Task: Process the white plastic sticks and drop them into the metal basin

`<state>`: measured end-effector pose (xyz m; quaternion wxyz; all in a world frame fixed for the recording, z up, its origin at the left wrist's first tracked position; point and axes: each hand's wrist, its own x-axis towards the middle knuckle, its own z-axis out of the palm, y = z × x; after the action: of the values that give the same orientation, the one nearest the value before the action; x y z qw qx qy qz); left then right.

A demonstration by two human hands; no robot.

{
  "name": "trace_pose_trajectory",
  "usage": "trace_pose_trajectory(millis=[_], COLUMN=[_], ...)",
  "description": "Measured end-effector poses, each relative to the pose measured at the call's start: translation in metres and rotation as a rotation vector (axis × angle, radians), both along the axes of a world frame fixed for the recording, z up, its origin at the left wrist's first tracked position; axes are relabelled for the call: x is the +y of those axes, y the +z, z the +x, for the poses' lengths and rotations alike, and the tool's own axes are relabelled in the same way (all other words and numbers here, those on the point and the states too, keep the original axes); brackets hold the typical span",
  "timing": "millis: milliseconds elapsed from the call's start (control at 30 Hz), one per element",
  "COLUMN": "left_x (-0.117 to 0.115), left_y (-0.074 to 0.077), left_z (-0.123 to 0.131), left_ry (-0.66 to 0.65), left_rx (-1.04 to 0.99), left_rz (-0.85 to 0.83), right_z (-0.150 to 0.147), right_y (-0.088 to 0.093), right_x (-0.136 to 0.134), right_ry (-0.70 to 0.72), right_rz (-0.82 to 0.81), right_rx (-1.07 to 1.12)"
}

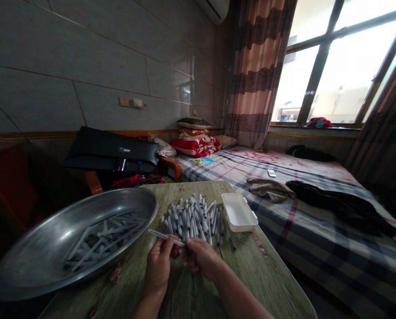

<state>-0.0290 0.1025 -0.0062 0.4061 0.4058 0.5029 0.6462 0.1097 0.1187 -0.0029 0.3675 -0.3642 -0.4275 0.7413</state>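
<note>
A slim, clear-whitish pen (158, 234) is held between both hands above the near part of the table. My left hand (158, 263) pinches it along its middle, and its left end points out past the fingers. My right hand (203, 258) is closed around the other end, with the fingertips partly hidden. Just beyond the hands lies a heap of similar pens (192, 217), pale with dark parts. To the left, a large oval metal basin (45, 235) holds many more pale, slender pieces (101, 239), blurred in the shade.
A white plastic box (230, 199) stands at the right of the wood-patterned table (251, 274). Beyond the table is a bed (304, 221) with a dark garment (337, 204) and a grey-brown cloth (270, 189). A black monitor-like panel (114, 153) leans behind the basin.
</note>
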Motion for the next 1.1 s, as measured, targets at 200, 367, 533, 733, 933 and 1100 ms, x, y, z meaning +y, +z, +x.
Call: trace_pose_trajectory(millis=[200,367,533,733,933,1100], left_x=[-0.002,-0.003,-0.001,-0.003,-0.002,-0.003], left_y=[0.004,0.004,0.000,0.002,-0.001,0.002], left_z=[0.000,0.001,0.000,0.000,0.001,0.000], left_ry=[0.002,0.005,0.044,0.008,0.061,0.094], left_rx=[-0.007,-0.005,0.003,0.006,0.030,0.037], left_rz=[0.001,0.005,0.005,-0.001,0.027,0.004], right_z=[0.001,0.000,0.001,-0.001,-0.001,0.003], right_y=[0.004,-0.004,-0.004,0.001,-0.008,0.004], right_x=[-0.004,0.001,-0.002,-0.003,0.001,-0.003], right_ry=[0.011,0.061,0.059,0.150,0.075,0.086], right_rz=[-0.016,-0.036,-0.030,-0.172,-0.121,-0.147], right_rx=[0.068,0.028,0.042,0.116,0.072,0.213])
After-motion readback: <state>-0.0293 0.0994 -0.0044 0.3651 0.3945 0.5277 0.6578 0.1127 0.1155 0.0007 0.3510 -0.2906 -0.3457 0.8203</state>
